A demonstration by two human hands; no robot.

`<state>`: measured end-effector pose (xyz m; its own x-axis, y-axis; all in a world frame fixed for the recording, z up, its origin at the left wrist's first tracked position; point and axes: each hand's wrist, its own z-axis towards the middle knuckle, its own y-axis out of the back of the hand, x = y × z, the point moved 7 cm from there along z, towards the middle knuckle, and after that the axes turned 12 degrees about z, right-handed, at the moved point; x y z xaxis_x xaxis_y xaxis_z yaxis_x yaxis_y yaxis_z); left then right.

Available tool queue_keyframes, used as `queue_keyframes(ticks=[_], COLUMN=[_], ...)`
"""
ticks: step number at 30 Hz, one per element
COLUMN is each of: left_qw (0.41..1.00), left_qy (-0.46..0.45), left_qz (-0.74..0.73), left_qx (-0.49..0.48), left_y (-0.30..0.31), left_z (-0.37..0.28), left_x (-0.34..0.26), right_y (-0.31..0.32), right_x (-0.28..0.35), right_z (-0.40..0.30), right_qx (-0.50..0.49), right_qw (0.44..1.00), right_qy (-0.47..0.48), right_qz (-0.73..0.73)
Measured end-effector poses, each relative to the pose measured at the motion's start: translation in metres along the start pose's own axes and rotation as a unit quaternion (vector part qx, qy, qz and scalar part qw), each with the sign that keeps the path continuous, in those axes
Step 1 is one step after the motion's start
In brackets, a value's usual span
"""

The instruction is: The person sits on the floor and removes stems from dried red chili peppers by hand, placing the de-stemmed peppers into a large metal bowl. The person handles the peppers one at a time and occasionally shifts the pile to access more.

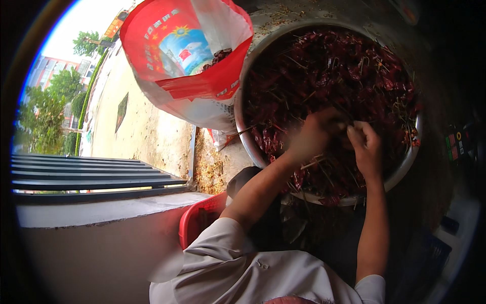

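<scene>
A wide metal basin [246, 133] full of dark red dried chili peppers [341, 64], many with stems, stands before me. Over its near half, my left hand [319, 129] is blurred, with its fingers bent towards the right. Close beside it, my right hand [366, 146] has its thumb and curled fingers drawn in. The fingertips of both hands almost meet above the peppers. Shadow and dark peppers behind them hide whether anything is between the fingers.
Left of the basin stands an open red-and-white woven sack [205, 91] with some peppers inside. A red plastic basket [185, 228] is by my left side, next to a low wall [114, 212] with metal railings [95, 176]. Plant debris [209, 171] litters the floor.
</scene>
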<state>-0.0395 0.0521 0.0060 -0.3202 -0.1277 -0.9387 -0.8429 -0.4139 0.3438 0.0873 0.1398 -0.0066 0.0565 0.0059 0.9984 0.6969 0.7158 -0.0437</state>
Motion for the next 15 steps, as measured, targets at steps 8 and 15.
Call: queue_keyframes(ticks=[8,15], left_qw=[0.996,0.998], left_qy=[-0.001,-0.06], left_qz=[-0.089,-0.011], left_qx=[0.021,0.005], left_y=[-0.013,-0.008], left_z=[0.006,0.001], left_x=[0.017,0.008], right_y=[0.003,0.011], right_x=[-0.007,-0.04], right_z=[0.002,-0.004], right_qx=[-0.012,-0.039], right_qw=[0.992,0.966], right_qy=[-0.062,-0.128], right_qz=[0.113,0.221])
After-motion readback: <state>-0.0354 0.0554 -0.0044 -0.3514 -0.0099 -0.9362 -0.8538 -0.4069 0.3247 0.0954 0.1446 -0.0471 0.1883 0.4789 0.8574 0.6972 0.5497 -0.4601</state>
